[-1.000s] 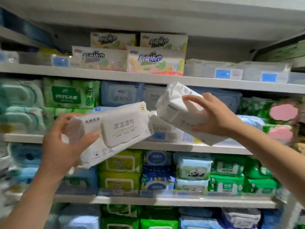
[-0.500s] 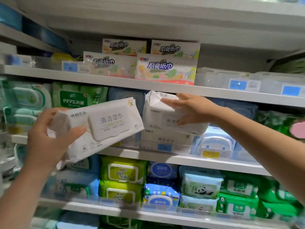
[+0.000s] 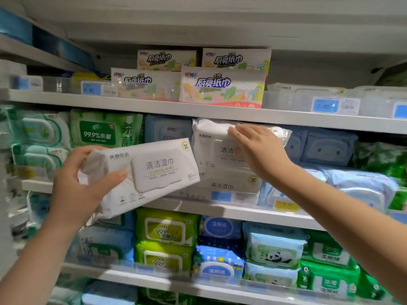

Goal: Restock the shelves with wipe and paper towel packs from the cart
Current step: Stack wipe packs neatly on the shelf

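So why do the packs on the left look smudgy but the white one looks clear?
Head view: the white wipe pack in the left hand is sharp, its print readable; the green packs at the left edge are blurred, out at the picture's rim.

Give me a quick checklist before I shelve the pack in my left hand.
1. Grip of left hand on white wipe pack: ok, thumb lies across its front.
2. Is right hand clear of stacked pack: not ok, fingers rest on it.
3. Stacked pack sits on matching bottom pack: ok.
4. Room above it under upper shelf: not ok, it nearly reaches.
5. Another free slot: cannot tell.
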